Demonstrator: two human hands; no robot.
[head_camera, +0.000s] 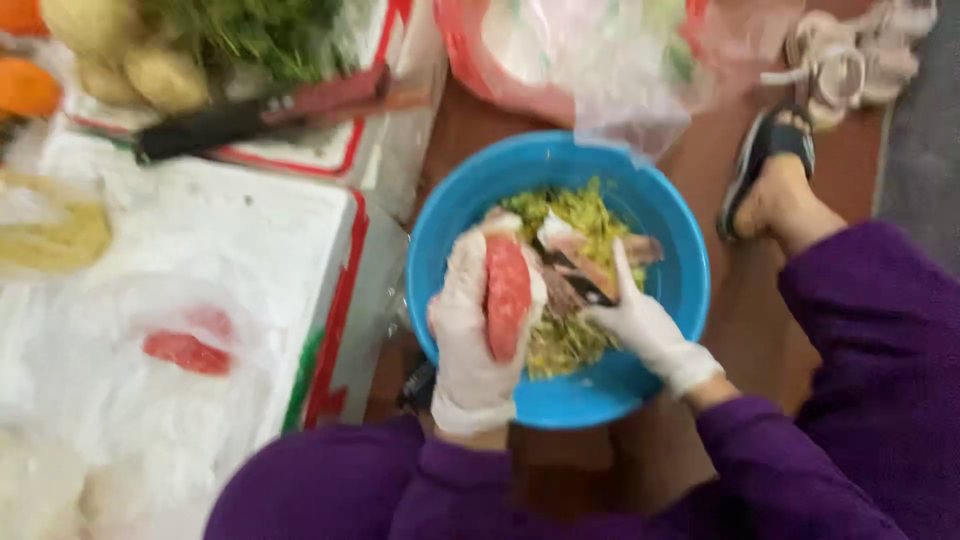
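My left hand (470, 340), in a white glove, grips a long red sausage-like piece (507, 295) upright over a blue plastic bowl (450, 210). My right hand (645, 325), also gloved, holds a small dark-handled knife (580, 285) with its blade near the red piece. Shredded yellow-green vegetable and several pinkish cut slices (590, 225) lie in the bowl. Purple sleeves cover both arms.
A white foam box (200, 220) at left bears a red piece in thin plastic (187, 352). Beyond it lie a large dark-handled knife (240, 118), greens and potatoes (165, 75). A pink tub with plastic bags (560, 60) stands behind the bowl. A sandalled foot (775, 180) rests on the brown floor.
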